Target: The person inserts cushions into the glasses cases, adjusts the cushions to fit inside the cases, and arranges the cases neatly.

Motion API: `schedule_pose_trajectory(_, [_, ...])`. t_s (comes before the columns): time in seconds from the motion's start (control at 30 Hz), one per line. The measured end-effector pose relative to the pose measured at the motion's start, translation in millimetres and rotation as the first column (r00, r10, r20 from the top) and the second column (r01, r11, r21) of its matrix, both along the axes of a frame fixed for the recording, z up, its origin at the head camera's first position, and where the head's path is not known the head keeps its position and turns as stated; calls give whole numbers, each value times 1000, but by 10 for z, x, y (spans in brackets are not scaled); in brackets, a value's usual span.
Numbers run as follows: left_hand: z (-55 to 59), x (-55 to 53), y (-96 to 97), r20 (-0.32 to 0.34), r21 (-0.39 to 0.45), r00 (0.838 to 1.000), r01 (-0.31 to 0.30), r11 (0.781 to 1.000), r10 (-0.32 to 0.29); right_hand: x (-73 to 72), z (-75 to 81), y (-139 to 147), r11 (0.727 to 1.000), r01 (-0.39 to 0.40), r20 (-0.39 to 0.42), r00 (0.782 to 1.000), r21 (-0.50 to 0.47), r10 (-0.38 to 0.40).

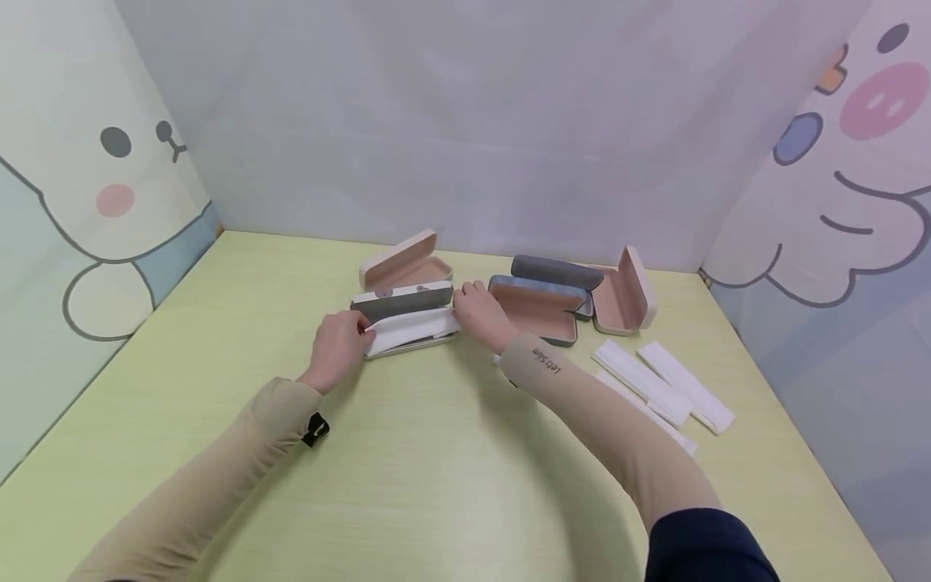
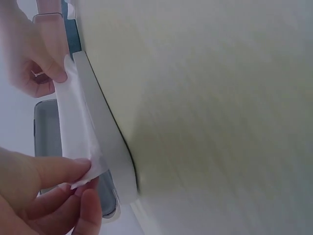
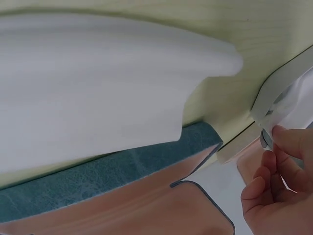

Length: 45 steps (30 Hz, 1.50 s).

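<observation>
While left fingers (image 2: 68,169) and right fingers (image 3: 291,139) pinch the white cloth (image 1: 407,327), it spans an open grey-lined case (image 1: 400,304).

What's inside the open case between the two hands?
A white cloth stretches over the open case, its ends pinched by the left hand and right hand. It covers most of the inside, so I can't see underneath.

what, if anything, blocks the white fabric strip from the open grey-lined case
Nothing visible but the left hand and right hand pinching the white fabric strip near its ends; the raised lid of the open grey-lined case stands behind.
</observation>
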<state>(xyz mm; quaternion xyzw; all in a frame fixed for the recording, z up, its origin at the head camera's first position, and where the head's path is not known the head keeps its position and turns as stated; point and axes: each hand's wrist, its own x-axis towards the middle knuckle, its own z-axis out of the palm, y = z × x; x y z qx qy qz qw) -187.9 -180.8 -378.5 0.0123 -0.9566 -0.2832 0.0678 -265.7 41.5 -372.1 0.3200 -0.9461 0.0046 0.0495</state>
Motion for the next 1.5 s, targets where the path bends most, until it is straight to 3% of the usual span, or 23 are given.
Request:
schedule_pose_trajectory(0.33, [-35,-42,36,4,-24,1000,-6,1000,7,-17,-126,9,1000,-28,-68,997,1,28])
schedule_pose_trajectory(0.83, [-12,-59,-20,34,-44,999,-18,999,20,-62,-127,-79,998,26,19,999,51,-27])
schedule_pose_trajectory(1.23, [-23,-66,-60,59,-58,998,-31,998,34,-74,-154,-126,997,16,-3,1000,73,-16])
schedule_pose_trajectory(1.5, [-33,-68,-81,66,-75,998,-15,997,20,-63,-151,-153,997,46,49,998,54,-49])
